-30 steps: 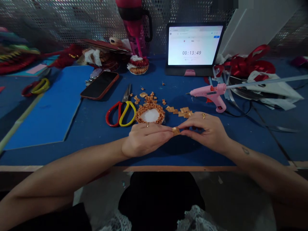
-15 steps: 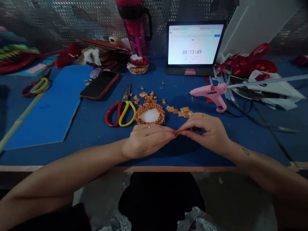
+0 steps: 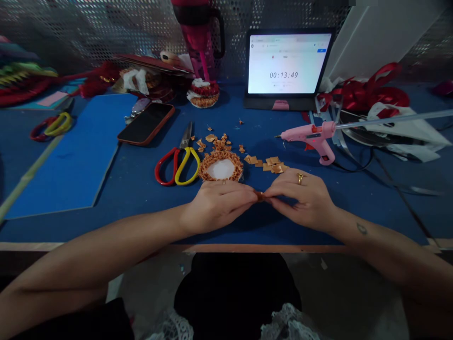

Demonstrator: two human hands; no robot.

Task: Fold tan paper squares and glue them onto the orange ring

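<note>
Between the fingertips of my left hand (image 3: 222, 203) and my right hand (image 3: 302, 196) is a small golden-brown ribbon piece (image 3: 261, 195), pinched from both sides and mostly hidden. Just beyond my left hand lies a round ornament (image 3: 204, 172) with a ruffled golden-brown rim and a white centre. Flat square ribbon pieces (image 3: 272, 163) lie in a loose group past my right fingers. Small folded ribbon bits (image 3: 221, 141) are scattered behind the ornament. Scissors (image 3: 191, 165) with one red and one yellow handle rest to its left.
A pink glue gun (image 3: 311, 134) with a long clear stick lies at the right. A tablet (image 3: 283, 66) showing a timer stands at the back, near a pink tumbler (image 3: 200, 42). To the left are a phone (image 3: 146, 125), a blue sheet (image 3: 81, 160) and another pair of scissors (image 3: 58, 125).
The ribbon piece has been folded smaller between my fingertips, and my right fingers have drawn slightly closer to my left. Everything else stays in place.
</note>
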